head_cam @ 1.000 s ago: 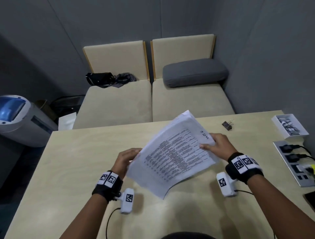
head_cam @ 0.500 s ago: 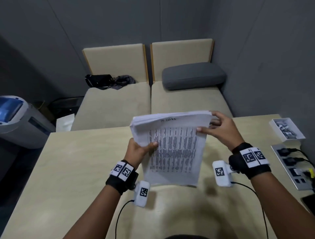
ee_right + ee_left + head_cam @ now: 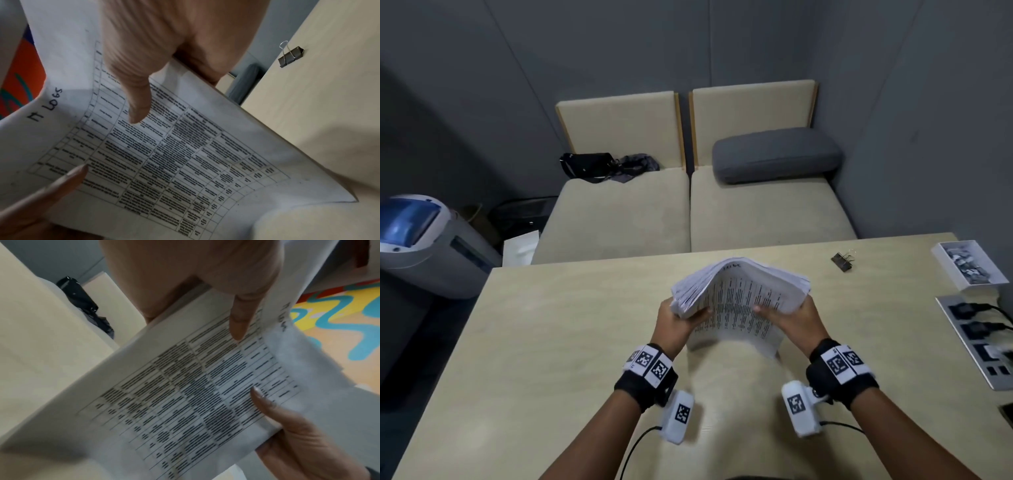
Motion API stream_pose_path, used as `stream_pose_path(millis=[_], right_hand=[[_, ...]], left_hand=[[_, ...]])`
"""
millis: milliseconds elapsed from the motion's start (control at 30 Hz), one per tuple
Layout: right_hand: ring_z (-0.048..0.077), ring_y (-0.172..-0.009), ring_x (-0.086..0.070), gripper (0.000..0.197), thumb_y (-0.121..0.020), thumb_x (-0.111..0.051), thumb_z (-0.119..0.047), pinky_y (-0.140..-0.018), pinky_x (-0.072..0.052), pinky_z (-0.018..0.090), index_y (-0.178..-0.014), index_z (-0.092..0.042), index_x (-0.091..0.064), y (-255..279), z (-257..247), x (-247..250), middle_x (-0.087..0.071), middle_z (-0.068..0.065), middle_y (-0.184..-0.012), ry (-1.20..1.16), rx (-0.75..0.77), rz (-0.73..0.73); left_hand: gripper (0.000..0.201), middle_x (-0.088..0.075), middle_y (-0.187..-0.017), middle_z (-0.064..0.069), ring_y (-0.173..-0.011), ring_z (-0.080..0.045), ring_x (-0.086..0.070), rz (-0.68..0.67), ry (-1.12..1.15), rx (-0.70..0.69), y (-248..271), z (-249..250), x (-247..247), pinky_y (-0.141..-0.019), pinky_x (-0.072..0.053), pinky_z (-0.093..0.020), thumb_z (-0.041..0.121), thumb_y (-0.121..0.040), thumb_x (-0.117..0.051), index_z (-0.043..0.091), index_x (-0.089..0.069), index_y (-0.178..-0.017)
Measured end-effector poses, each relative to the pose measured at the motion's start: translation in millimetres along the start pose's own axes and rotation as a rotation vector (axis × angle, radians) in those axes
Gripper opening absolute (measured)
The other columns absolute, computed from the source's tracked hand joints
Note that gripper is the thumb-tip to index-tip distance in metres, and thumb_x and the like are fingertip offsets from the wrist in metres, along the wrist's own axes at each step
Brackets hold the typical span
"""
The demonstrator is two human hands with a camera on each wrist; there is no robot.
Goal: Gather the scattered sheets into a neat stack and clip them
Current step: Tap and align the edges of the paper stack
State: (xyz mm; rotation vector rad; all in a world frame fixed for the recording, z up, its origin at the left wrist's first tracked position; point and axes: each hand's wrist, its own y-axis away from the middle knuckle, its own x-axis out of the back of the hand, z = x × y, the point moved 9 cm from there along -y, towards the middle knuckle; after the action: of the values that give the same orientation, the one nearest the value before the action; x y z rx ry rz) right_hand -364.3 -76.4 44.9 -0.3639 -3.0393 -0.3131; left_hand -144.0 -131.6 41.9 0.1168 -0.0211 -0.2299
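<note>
A thick stack of printed sheets point(image 3: 739, 301) stands on its lower edge on the table point(image 3: 551, 342), its top bowed over toward me. My left hand point(image 3: 681, 317) grips its left side, thumb on the printed face. My right hand point(image 3: 787, 313) grips the right side the same way. In the left wrist view the stack point(image 3: 185, 394) fills the frame with my left thumb point(image 3: 238, 321) on it. The right wrist view shows the top sheet point(image 3: 164, 154) marked "IT LOGS" and a black binder clip point(image 3: 291, 56) lying apart. That clip point(image 3: 843, 261) sits at the table's far right.
A white box of clips point(image 3: 969, 269) and a power strip point(image 3: 983, 342) with plugs lie along the right edge. Two beige seats point(image 3: 688, 212) with a grey cushion point(image 3: 775, 154) and a black bag point(image 3: 592, 166) stand behind the table. A grey machine point(image 3: 424, 240) is at the left.
The stack went from tilted diagonally to upright, then dropped lower onto the table with its top bowing over. Both hands slid down to the stack's sides.
</note>
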Motion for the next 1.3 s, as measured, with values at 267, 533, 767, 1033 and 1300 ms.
stream_pose_path(millis=[267,533,767,1033,1300], right_hand=[[0.022,-0.100,-0.069,0.079,-0.049,-0.092,-0.055,-0.086,-0.058,0.045,-0.109,-0.012,-0.062,-21.9,31.7,15.4,-0.069,0.013,-0.111,0.093,-0.088,0.053],[0.011,-0.093,-0.070,0.032,-0.072,-0.083,-0.017,-0.084,-0.053,0.031,-0.099,-0.020,-0.067,-26.3,14.0,11.6,-0.074,0.002,-0.101,-0.001,-0.024,0.048],[0.016,-0.093,-0.071,0.029,-0.073,-0.082,-0.009,-0.087,-0.055,0.038,-0.092,-0.026,-0.067,-34.2,9.2,10.8,-0.074,0.005,-0.100,-0.004,0.015,0.037],[0.022,-0.097,-0.070,0.032,-0.069,-0.083,-0.012,-0.090,-0.055,0.045,-0.093,-0.025,-0.067,-37.2,5.9,10.2,-0.073,0.009,-0.103,-0.016,0.022,0.022],[0.015,-0.095,-0.071,0.054,-0.050,-0.087,-0.044,-0.090,-0.055,0.042,-0.097,-0.025,-0.067,-34.5,4.8,10.4,-0.075,0.003,-0.101,-0.024,0.030,-0.008]], left_hand=[[0.028,-0.075,-0.096,0.004,-0.091,-0.010,-0.069,-0.017,0.037,-0.187,-2.4,60.2,-7.6,-0.079,-0.055,-0.024,0.005,-0.078,-0.075,0.007,-0.071,-0.106],[0.035,-0.071,-0.104,-0.004,-0.093,-0.009,-0.067,0.104,0.022,-0.195,-9.7,55.4,6.7,-0.080,-0.053,-0.021,0.000,-0.074,-0.078,0.003,-0.069,-0.107],[0.031,-0.067,-0.089,0.010,-0.091,-0.010,-0.064,0.159,0.170,-0.240,2.5,45.5,42.4,-0.081,-0.053,-0.027,0.008,-0.070,-0.074,0.008,-0.052,-0.092],[0.010,-0.067,-0.087,0.007,-0.085,-0.012,-0.063,0.091,0.045,-0.263,1.0,52.7,47.6,-0.078,-0.051,-0.026,0.002,-0.082,-0.060,0.010,-0.059,-0.087],[0.008,-0.064,-0.077,-0.015,-0.076,-0.022,-0.060,0.150,-0.046,-0.241,-6.8,56.2,51.3,-0.076,-0.051,-0.052,0.019,-0.083,-0.066,0.020,-0.062,-0.077]])
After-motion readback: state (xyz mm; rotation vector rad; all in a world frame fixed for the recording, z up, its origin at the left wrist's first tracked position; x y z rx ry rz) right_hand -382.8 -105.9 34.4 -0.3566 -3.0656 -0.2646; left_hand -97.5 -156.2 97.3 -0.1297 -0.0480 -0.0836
